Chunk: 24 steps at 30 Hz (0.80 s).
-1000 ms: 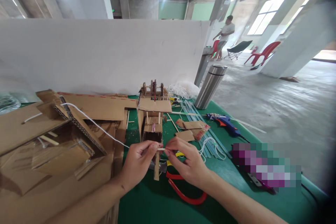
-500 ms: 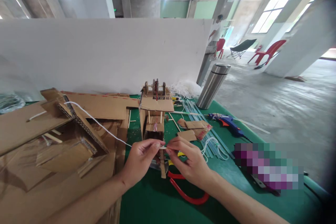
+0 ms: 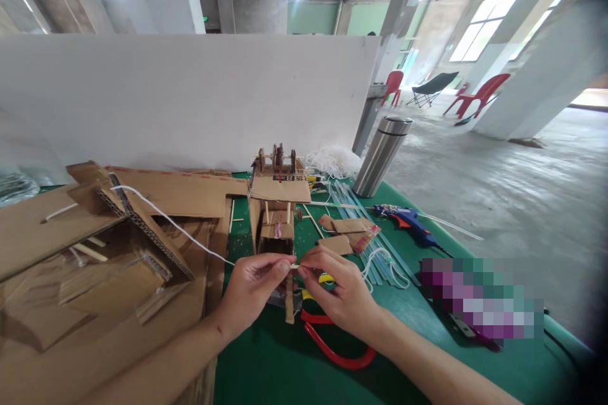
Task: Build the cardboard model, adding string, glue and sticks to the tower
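Both hands pinch the end of the white string (image 3: 180, 232) just in front of the cardboard model (image 3: 278, 202) above the green tabletop (image 3: 266, 367): left hand (image 3: 251, 291) and right hand (image 3: 339, 294), thumb and forefinger of each clenched on it, fingertips nearly touching. The string runs back-left to the cardboard structure (image 3: 109, 202). For a clean result, hold it taut and keep the grip close to its tip, clear of the red-handled pliers (image 3: 332, 345) beneath.

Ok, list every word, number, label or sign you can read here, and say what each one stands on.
Nothing reads clearly.
Black label on the small cardboard model: pale characters, too blurred to read.
Green sign high on the far wall: too small to read.
Steel flask, blue glue gun, red-handled pliers: no lettering visible.
Left hand and right hand pinch a white string, which bears none.
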Each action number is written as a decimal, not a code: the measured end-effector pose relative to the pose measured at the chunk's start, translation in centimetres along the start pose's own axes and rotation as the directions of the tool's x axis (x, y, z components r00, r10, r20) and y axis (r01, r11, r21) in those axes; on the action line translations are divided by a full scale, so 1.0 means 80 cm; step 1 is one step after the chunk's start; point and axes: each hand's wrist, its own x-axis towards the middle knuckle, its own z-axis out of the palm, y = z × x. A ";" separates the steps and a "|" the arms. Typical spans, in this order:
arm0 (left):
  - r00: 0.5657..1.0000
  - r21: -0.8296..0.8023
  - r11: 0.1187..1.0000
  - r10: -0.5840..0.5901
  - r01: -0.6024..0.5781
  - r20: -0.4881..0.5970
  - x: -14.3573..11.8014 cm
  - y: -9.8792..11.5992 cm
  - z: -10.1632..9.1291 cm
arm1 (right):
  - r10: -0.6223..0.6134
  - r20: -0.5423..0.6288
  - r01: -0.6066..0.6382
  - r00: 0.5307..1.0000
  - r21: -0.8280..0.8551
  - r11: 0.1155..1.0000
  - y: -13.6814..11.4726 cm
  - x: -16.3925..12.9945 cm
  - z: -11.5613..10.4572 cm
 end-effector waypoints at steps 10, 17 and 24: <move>0.998 -0.002 0.998 -0.055 0.055 0.029 0.001 0.002 -0.002 | -0.020 -0.003 0.020 1.000 -0.014 1.000 0.002 0.001 -0.002; 0.994 -0.071 0.993 -0.093 0.097 0.062 0.003 -0.001 -0.001 | -0.027 -0.001 0.027 1.000 -0.012 1.000 0.004 0.001 -0.001; 0.988 -0.113 0.984 -0.130 0.139 0.084 0.005 0.000 -0.001 | -0.034 0.001 0.034 0.999 -0.014 0.999 0.005 0.000 0.000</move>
